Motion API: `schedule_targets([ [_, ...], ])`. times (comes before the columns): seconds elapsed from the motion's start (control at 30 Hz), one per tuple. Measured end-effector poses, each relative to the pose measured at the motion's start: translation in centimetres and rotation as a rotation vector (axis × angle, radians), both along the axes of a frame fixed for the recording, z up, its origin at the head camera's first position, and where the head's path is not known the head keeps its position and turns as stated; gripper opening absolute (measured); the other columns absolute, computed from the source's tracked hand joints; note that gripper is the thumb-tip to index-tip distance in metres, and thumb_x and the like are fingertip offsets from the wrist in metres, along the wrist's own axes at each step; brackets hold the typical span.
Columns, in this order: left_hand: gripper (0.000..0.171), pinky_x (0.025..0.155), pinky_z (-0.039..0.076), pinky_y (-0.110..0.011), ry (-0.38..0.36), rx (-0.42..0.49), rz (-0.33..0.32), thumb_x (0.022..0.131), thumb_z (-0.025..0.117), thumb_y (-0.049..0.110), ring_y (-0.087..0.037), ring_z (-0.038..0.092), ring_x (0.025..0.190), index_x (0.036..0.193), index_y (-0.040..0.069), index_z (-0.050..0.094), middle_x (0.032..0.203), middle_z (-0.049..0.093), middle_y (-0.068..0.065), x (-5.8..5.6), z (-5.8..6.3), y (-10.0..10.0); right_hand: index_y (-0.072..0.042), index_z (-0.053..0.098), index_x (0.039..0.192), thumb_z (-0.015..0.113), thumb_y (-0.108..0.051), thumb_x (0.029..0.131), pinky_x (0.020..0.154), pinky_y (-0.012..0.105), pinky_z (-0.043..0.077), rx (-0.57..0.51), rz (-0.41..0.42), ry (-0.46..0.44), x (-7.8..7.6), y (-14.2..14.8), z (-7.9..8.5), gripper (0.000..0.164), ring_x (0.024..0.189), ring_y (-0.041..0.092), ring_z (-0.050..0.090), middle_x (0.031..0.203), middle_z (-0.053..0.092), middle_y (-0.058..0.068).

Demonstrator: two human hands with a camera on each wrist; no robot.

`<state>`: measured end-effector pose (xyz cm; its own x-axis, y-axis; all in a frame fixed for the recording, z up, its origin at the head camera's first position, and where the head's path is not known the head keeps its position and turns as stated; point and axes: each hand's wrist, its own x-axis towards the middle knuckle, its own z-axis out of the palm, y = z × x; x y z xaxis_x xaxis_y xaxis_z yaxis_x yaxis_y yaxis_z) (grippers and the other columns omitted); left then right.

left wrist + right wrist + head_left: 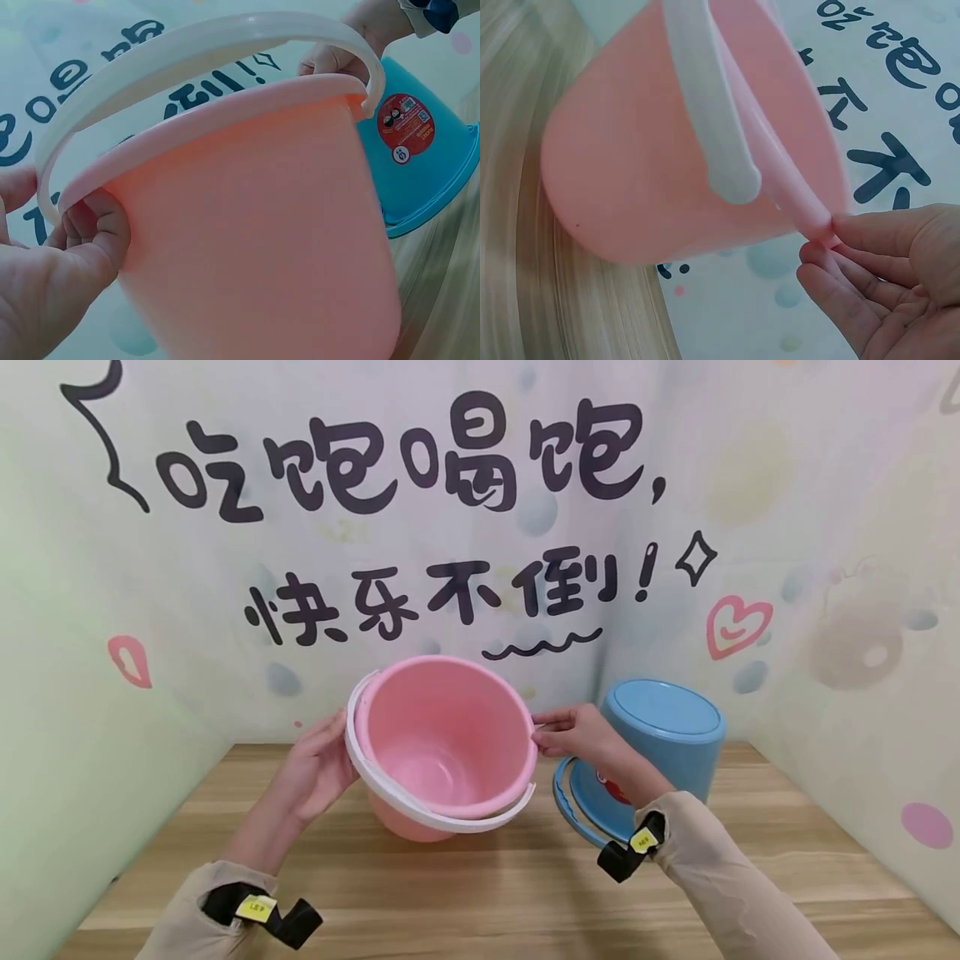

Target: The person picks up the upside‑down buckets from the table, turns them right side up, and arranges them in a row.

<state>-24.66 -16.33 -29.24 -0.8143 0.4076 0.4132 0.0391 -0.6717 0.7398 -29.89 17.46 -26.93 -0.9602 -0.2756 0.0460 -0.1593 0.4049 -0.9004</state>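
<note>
A pink bucket (450,727) is tilted with its open mouth toward me, over the middle of the table. Its white handle (408,806) hangs down across the front of the rim. My left hand (318,768) holds the bucket at the left side of the rim; in the left wrist view its fingers (101,225) curl at the rim beside the handle's end. On the opposite side, my right hand (581,735) pinches the rim between thumb and fingers, clearly seen in the right wrist view. The bucket's inside shows only bare pink plastic.
A blue bucket (675,752) stands upside down on the wooden table (480,902), right behind my right forearm. Its blue handle (573,806) lies toward the left. A printed cloth wall (450,543) closes the back, with side walls left and right.
</note>
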Motion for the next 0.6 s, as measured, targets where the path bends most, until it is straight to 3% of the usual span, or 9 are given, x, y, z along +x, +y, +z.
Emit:
schedule_targets([
  [0.27,0.03,0.077,0.047,-0.027,-0.244,0.084,-0.014,0.101,0.033,0.022,-0.015,0.056,0.091,0.116,0.011,0.057,0.111,0.053,-0.004,-1.1,-0.3,-0.8,0.001,0.061,0.116,0.066,-0.014,0.084,0.078,0.035,0.051,-0.044,-0.043,-0.021,-0.6,-0.9,0.7,0.036,0.086,0.021,0.065,0.102,0.065,0.014],
  [0.6,0.02,0.073,0.046,-0.029,-0.483,0.1,0.068,0.097,0.044,0.023,-0.017,0.054,0.088,0.097,0.009,0.059,0.101,0.056,-0.004,-2.0,-0.4,-1.2,0.0,0.062,0.114,0.065,-0.014,0.086,0.078,0.034,0.05,-0.041,-0.086,-0.016,-0.8,-1.8,0.9,0.032,0.085,0.022,0.065,0.1,0.065,0.013],
])
